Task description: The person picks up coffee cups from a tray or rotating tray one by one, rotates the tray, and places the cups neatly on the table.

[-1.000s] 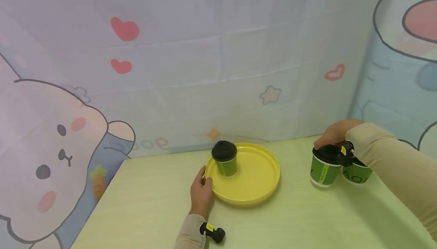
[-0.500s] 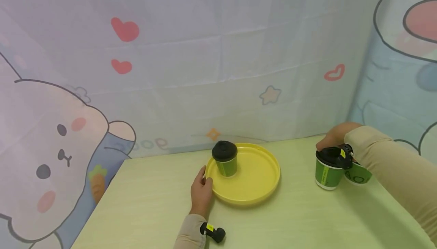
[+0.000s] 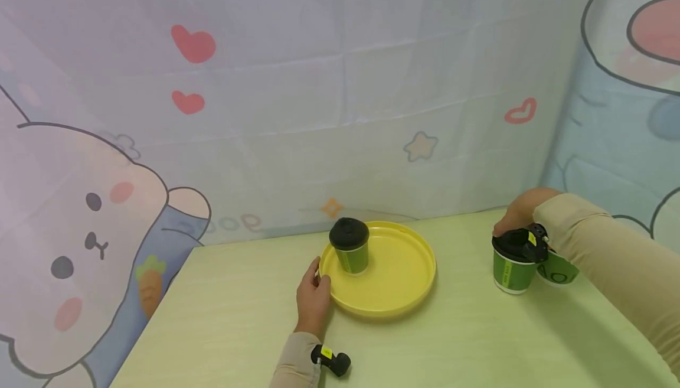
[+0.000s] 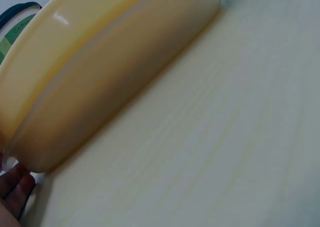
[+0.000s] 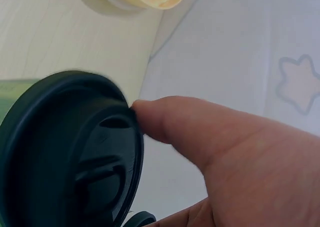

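Observation:
On the pale table lies a round yellow tray [image 3: 393, 270], its left rim held by my left hand [image 3: 313, 302]. A green paper cup with a black lid [image 3: 351, 246] stands upright on the tray's left part. Farther right, my right hand [image 3: 523, 211] grips a second lidded paper cup [image 3: 512, 273] at its lid. The right wrist view shows the thumb [image 5: 175, 119] against the edge of the black lid [image 5: 75, 152]; the other fingers are mostly hidden. Just right of that cup is another green paper cup [image 3: 558, 271], partly covered by the wrist camera and sleeve.
A cartoon-printed cloth [image 3: 297, 110] hangs along the back of the table [image 3: 239, 311] and continues at the right side. Each wrist carries a small black camera, the left one [image 3: 332, 361] close above the table.
My right hand and its cup have shifted slightly right, up against the other cup, then nearly stopped. The left hand and the tray have stayed in place.

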The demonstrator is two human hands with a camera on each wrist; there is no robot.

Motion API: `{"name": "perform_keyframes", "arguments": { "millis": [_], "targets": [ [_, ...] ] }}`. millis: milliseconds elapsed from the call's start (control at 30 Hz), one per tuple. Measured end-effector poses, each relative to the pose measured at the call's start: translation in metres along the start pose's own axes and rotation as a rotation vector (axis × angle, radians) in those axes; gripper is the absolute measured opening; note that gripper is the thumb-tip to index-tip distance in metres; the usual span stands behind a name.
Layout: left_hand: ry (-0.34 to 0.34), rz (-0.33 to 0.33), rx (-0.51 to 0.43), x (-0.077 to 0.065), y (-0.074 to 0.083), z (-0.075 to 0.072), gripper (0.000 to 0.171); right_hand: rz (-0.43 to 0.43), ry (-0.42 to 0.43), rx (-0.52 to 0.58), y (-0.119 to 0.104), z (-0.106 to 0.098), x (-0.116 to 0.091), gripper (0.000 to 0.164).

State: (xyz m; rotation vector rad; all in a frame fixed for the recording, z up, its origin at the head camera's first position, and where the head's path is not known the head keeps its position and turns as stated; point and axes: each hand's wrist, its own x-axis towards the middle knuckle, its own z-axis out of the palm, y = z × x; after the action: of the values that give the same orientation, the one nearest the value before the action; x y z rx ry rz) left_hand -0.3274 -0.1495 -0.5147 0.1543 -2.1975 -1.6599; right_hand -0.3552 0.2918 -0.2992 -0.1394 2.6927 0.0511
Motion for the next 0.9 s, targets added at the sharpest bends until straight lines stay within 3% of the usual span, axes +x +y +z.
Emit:
{"name": "perform_keyframes", "arguments": {
  "millis": [200, 633, 767, 900],
  "targets": [
    [-0.011, -0.011, -0.001, 0.002, 0.000, 0.000, 0.055, 0.001, 0.030, -0.062, -0.005, -0.001, -0.005, 0.082],
    [-0.019, -0.004, -0.009, 0.001, -0.002, 0.000, 0.055, -0.002, 0.087, -0.136, -0.017, -0.002, -0.006, 0.078],
    [-0.020, -0.008, -0.012, 0.001, -0.002, 0.000, 0.054, -0.076, 0.214, -0.058, -0.030, -0.007, 0.001, 0.068],
    [-0.018, -0.013, -0.008, 0.001, -0.001, -0.001, 0.054, -0.126, 0.294, 0.166, -0.048, -0.008, 0.017, 0.062]
  ]
}}
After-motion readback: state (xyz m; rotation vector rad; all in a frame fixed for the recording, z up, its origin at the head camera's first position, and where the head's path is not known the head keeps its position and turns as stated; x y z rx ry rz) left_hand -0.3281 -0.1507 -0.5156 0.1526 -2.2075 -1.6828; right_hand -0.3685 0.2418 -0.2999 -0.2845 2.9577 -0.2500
